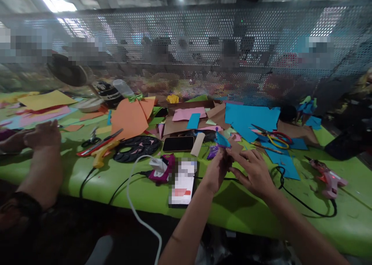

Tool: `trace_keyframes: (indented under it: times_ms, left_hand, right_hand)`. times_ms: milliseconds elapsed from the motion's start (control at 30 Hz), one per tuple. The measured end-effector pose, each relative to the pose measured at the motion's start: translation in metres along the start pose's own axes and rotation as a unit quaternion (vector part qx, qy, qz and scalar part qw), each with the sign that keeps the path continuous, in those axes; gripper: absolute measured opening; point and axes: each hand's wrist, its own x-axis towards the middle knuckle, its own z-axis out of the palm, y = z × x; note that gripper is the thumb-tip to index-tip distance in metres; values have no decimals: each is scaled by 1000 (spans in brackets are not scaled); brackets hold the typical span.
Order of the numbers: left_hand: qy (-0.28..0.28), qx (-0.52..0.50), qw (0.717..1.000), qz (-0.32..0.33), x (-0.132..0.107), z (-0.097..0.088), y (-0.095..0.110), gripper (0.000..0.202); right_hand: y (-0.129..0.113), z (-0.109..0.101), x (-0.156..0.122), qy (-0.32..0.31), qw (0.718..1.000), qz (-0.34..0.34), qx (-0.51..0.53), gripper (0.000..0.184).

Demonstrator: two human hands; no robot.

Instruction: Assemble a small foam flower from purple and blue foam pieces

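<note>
My left hand is closed near the table's front middle, with a small folded blue paper piece rising from its fingers. The lower end of that piece is hidden by the hand. My right hand is close beside it on the right, fingers apart, fingertips and thumb pointing at the left hand. I see nothing held in the right hand. Just beyond the hands lie a small purple packet and a scrap of brown card. Scissors with red and yellow handles rest on blue paper to the right.
A pink glue gun with a black cord lies at right. Two phones, one dark and one lit, sit left of my hands beside a purple power socket. A co-worker's arm reaches in at left. A mesh screen stands behind.
</note>
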Motion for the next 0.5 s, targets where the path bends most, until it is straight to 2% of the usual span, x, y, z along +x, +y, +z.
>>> trace_keyframes:
  times_ms: [233,400,500]
  left_hand:
    - [109,94,990,8,-1,-14,-8,40]
    - [90,174,979,59,-4,-10,-2,31]
    - [89,157,983,39,-4,-7,-1,34]
  right_hand:
    - [0,1,-1,-12,999,6,-50,53]
    - [1,4,-1,-5,997,14,-79,55]
    - [3,4,0,5,996,8,-91,51]
